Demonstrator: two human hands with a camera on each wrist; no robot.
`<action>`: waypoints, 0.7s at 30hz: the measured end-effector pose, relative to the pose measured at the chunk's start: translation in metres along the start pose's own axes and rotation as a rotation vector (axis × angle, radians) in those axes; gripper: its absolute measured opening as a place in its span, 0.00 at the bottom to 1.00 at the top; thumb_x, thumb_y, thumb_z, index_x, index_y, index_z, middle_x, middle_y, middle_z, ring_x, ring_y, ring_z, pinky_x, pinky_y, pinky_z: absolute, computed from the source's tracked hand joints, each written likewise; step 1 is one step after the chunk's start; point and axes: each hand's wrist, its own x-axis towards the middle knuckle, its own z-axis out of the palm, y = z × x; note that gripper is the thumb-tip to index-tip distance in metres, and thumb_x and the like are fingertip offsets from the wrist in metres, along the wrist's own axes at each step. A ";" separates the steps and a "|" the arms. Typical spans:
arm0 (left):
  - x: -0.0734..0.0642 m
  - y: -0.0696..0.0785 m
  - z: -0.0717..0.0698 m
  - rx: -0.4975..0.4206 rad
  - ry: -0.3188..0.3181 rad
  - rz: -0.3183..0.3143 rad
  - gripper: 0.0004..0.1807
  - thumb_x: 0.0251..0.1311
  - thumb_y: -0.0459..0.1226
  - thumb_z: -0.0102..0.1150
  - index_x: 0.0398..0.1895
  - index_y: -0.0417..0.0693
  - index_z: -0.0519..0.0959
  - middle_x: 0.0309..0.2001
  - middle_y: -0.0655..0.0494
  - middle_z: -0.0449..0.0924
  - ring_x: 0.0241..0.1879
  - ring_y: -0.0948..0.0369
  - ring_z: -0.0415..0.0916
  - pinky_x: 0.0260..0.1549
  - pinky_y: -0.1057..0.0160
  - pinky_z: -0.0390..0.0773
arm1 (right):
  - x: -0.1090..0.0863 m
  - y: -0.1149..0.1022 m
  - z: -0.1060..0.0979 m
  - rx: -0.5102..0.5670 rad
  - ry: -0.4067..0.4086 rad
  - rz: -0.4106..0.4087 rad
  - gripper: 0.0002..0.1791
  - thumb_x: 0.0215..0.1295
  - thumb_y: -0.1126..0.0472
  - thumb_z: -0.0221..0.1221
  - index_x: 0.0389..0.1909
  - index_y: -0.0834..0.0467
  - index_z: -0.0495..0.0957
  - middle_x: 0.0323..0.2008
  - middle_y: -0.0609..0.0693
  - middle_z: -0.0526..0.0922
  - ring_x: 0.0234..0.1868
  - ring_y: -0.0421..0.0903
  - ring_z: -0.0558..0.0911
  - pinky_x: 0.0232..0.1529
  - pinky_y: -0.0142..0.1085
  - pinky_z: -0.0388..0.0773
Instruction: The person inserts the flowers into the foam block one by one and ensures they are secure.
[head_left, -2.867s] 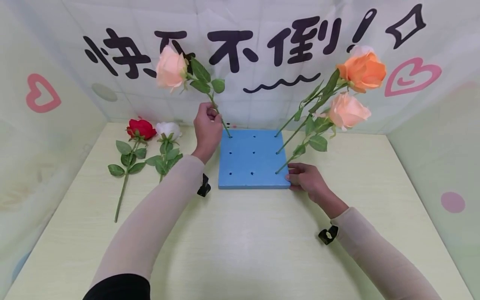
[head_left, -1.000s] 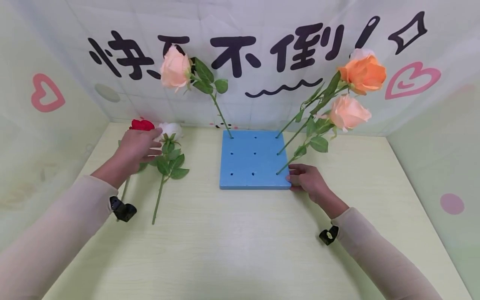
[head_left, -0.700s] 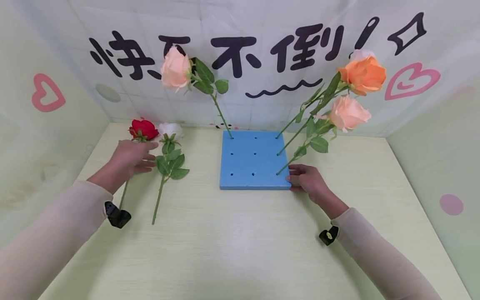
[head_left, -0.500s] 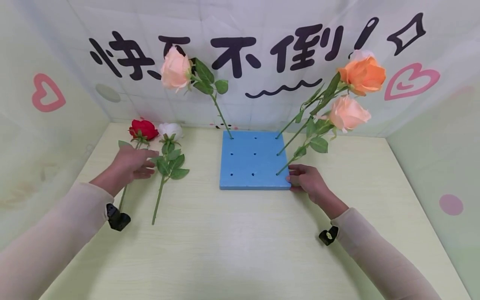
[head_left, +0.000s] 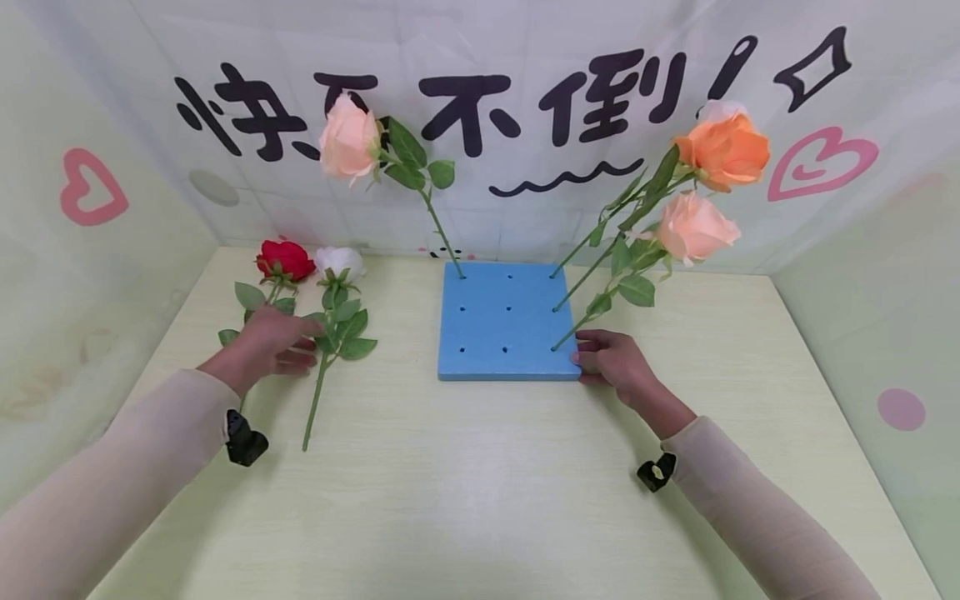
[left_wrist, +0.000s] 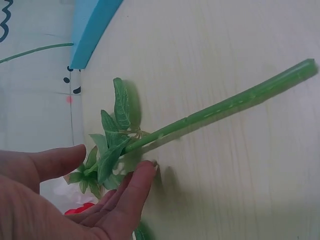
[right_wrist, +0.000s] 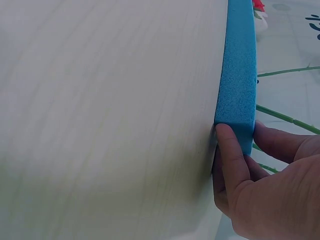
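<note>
My left hand [head_left: 273, 343] hovers over the red rose's stem, its fingers reaching the leaves of the white rose [head_left: 340, 262]. In the left wrist view the thumb and fingers [left_wrist: 132, 197] are parted on either side of the white rose's leafy stem [left_wrist: 210, 112], without pinching it. The red rose [head_left: 285, 261] lies to the left, partly hidden by that hand. My right hand [head_left: 615, 362] grips the front right corner of the blue foam board [head_left: 483, 329], thumb on top and fingers along the side, as the right wrist view shows.
A pale pink rose [head_left: 350, 137] stands in the board's back left hole, leaning left. In the right column lean an orange rose [head_left: 723, 150], a peach rose [head_left: 697, 227] and a paler bloom [head_left: 723, 108] behind. Several holes hold nothing. A printed backdrop [head_left: 450, 212] rises behind the table.
My left hand let go of the pale pink rose's stem at the board, went left to the red and white roses, then slid toward me along their stems. The right hand stayed put.
</note>
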 end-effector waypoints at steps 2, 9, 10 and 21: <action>0.001 -0.001 0.002 0.004 -0.007 -0.004 0.26 0.67 0.39 0.55 0.62 0.34 0.64 0.50 0.41 0.74 0.36 0.56 0.82 0.46 0.54 0.83 | 0.000 0.000 0.000 0.000 -0.001 0.000 0.29 0.67 0.68 0.56 0.68 0.67 0.64 0.60 0.66 0.71 0.36 0.39 0.81 0.40 0.35 0.85; 0.003 0.000 0.010 0.016 -0.008 -0.010 0.13 0.66 0.36 0.55 0.48 0.38 0.70 0.42 0.48 0.76 0.37 0.56 0.79 0.45 0.55 0.83 | -0.001 -0.001 0.000 0.000 -0.004 -0.005 0.29 0.67 0.68 0.57 0.68 0.66 0.65 0.61 0.65 0.71 0.37 0.39 0.81 0.41 0.35 0.85; 0.003 0.000 0.011 0.018 -0.008 -0.013 0.12 0.66 0.35 0.55 0.48 0.38 0.71 0.40 0.49 0.76 0.36 0.56 0.79 0.44 0.55 0.83 | 0.000 -0.001 0.000 -0.001 -0.003 -0.004 0.29 0.67 0.68 0.57 0.68 0.66 0.65 0.61 0.65 0.71 0.37 0.39 0.81 0.41 0.35 0.85; 0.012 0.000 0.018 0.056 0.030 -0.044 0.11 0.60 0.25 0.53 0.45 0.31 0.72 0.27 0.52 0.77 0.28 0.60 0.78 0.38 0.57 0.85 | 0.000 0.000 -0.001 -0.011 -0.004 -0.010 0.29 0.67 0.67 0.57 0.68 0.67 0.64 0.61 0.66 0.70 0.38 0.40 0.81 0.42 0.36 0.85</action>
